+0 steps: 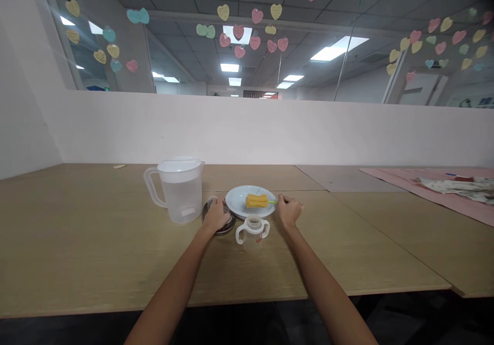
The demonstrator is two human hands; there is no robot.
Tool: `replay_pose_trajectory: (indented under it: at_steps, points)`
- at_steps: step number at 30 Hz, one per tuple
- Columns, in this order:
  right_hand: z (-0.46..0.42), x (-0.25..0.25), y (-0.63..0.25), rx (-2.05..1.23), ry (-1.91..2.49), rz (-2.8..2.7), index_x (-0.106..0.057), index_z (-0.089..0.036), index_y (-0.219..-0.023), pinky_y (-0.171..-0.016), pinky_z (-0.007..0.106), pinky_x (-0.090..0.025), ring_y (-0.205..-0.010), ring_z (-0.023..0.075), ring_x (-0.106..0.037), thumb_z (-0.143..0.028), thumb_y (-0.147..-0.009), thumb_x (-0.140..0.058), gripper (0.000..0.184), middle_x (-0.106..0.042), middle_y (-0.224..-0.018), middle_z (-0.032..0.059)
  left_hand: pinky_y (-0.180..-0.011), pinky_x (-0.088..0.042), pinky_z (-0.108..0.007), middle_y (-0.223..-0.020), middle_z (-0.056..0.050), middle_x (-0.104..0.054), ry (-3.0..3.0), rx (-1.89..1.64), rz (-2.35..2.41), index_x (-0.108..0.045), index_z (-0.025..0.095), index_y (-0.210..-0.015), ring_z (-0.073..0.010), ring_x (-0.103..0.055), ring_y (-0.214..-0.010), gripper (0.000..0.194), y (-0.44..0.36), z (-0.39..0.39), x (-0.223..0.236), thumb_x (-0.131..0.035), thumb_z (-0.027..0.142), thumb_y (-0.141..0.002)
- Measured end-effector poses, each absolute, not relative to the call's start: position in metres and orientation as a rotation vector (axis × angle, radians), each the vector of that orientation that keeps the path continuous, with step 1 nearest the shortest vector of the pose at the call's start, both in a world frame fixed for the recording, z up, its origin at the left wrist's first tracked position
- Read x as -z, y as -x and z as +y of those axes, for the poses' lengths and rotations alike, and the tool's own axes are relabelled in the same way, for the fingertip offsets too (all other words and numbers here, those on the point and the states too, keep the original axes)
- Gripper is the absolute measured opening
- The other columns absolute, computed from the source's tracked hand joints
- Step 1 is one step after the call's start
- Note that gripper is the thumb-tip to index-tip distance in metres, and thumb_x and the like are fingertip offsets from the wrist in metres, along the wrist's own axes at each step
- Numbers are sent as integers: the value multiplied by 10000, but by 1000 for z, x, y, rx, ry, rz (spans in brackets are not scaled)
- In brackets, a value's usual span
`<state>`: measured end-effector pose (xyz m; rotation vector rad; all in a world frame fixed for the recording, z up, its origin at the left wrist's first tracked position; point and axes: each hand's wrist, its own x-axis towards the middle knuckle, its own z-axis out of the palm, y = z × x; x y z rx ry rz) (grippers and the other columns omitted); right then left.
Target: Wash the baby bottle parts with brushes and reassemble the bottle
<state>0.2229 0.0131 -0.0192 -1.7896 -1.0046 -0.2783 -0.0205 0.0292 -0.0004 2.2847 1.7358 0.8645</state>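
Observation:
My right hand is closed round the thin green handle of a bottle brush with a yellow sponge head. The sponge head is over the white plate; I cannot tell if it touches it. My left hand, fingers curled down, is at a round metal dish. What its fingers hold there is hidden; small pale parts show beside them. Between my hands, in front of the plate, a clear baby bottle with two white handles stands upright without a lid.
A lidded translucent pitcher stands left of the dish. At the far right a pink cloth bears a patterned cloth and a blue pen-like item. The wooden table meets a white wall at the back.

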Motion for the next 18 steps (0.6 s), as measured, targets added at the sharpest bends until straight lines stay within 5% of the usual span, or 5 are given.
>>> replay_pose_trajectory:
  at_steps: [8,13,18]
  points:
    - [15,21,-224,288,1778,-1004,-734,-128,-649,-635,291,-298,-599,198,-538,-323,-802,-394,421,-689,-666,138,-873,-408,-337,-1012,-84,-582,-2194,-1268,1804,-512,172,-984,-212,-539,-1009,226,9,15,-9,-449,164,-767]
    - [16,22,-223,290,1776,-1001,-732,-129,-639,-617,287,-295,-590,195,-534,-314,-801,-400,412,-687,-660,136,-771,-427,-333,-793,-53,-594,-2475,-1708,889,-527,178,-810,-189,-554,-786,197,2,-12,-16,-380,304,-845]
    - [16,21,-224,298,1775,-999,-730,-135,-625,-609,286,-292,-579,192,-526,-306,-795,-420,393,-682,-644,129,-774,-436,-368,-906,-109,-619,-2664,-1609,238,-543,146,-987,-224,-570,-843,341,-12,-36,-12,-419,421,-827]
